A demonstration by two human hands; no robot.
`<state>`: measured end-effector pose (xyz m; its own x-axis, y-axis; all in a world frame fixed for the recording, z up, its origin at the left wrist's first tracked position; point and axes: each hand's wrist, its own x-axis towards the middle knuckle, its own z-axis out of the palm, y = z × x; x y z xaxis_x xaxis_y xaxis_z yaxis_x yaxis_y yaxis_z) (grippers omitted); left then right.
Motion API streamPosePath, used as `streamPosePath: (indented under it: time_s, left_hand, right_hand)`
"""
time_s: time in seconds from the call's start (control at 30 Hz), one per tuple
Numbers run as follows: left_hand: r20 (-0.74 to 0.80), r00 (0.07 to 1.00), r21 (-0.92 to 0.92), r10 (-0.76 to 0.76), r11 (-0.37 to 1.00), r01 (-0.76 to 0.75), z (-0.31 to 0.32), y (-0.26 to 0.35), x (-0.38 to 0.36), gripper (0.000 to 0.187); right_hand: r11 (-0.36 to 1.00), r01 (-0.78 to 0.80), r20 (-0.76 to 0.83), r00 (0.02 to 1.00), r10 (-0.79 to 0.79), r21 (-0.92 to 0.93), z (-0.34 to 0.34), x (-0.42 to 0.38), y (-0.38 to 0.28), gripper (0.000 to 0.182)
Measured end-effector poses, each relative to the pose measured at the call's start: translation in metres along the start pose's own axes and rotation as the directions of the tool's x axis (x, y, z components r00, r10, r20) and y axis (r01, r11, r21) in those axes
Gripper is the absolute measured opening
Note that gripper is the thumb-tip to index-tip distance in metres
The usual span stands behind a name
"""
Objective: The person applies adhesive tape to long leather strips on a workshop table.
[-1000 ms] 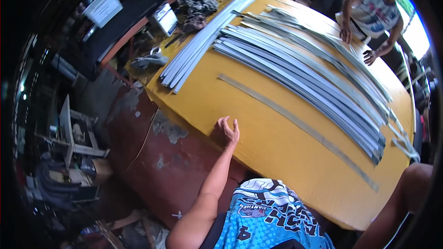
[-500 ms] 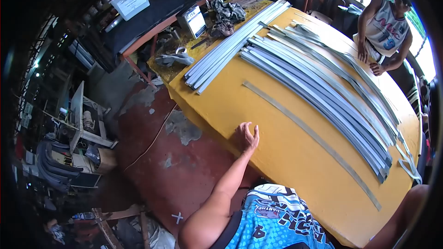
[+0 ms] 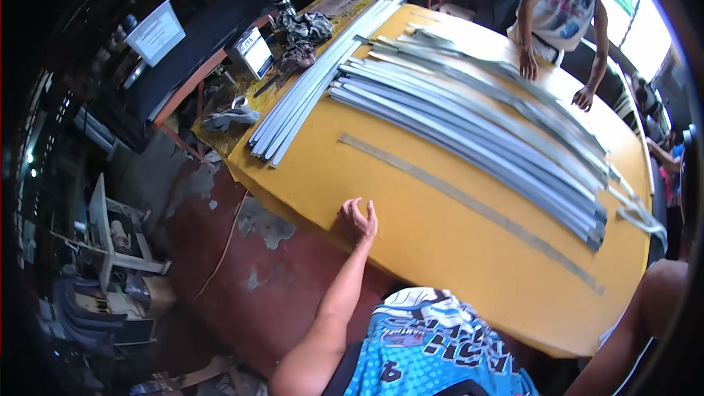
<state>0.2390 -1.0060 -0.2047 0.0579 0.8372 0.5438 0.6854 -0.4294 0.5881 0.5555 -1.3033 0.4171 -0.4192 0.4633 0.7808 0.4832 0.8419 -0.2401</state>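
Note:
My left hand (image 3: pixel 358 220) rests at the near edge of the yellow table (image 3: pixel 293 194), fingers apart and slightly curled, holding nothing. Beyond it a single flat grey strip (image 3: pixel 469 205) lies along the tabletop. Farther back is a bundle of long grey and white strips (image 3: pixel 469 132), with looser thin strips (image 3: pixel 506 81) behind. Another bundle of pale strips (image 3: pixel 323 81) lies toward the left end. My right hand is out of view; only part of that arm and a bent limb show at the lower right.
A co-worker (image 3: pixel 561 11) stands across the table, hands over its far edge. At the left end are a box-like can (image 3: pixel 254 53), grey gloves (image 3: pixel 231 119) and dark crumpled material (image 3: pixel 306 28). A white bin (image 3: pixel 156 31) and wooden frame (image 3: pixel 117 235) stand farther left.
The view has turned, shifting the table leftward. The co-worker's hands, close together before, are now spread apart. My left hand keeps its place at the table edge.

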Motion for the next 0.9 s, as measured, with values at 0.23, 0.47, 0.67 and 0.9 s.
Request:
streamPosePath:
  time_s: [0.23, 0.47, 0.67, 0.9]
  left_hand:
    - [-0.039, 0.999, -0.114, 0.013, 0.993, -0.017, 0.008, -0.007, -0.001, 0.032]
    - [0.007, 0.998, -0.018, 0.059, 0.998, -0.058, 0.003, -0.007, 0.005, 0.030]
    - [0.014, 0.998, 0.015, 0.062, 0.998, -0.063, 0.011, -0.019, 0.010, 0.029]
    - [0.009, 0.990, 0.019, 0.143, 0.989, -0.144, 0.015, -0.036, 0.019, 0.025]
  right_hand:
    - [0.995, -0.093, -0.060, 0.994, 0.090, -0.047, -0.005, -0.028, -0.003, 0.050]
    - [0.931, -0.293, -0.237, 0.941, 0.241, -0.219, -0.011, -0.091, -0.069, 0.051]
    - [0.759, -0.510, -0.387, 0.848, 0.363, -0.405, -0.016, -0.130, -0.164, 0.052]
    - [0.537, -0.667, -0.549, 0.740, 0.390, -0.517, 0.010, -0.157, -0.245, 0.052]
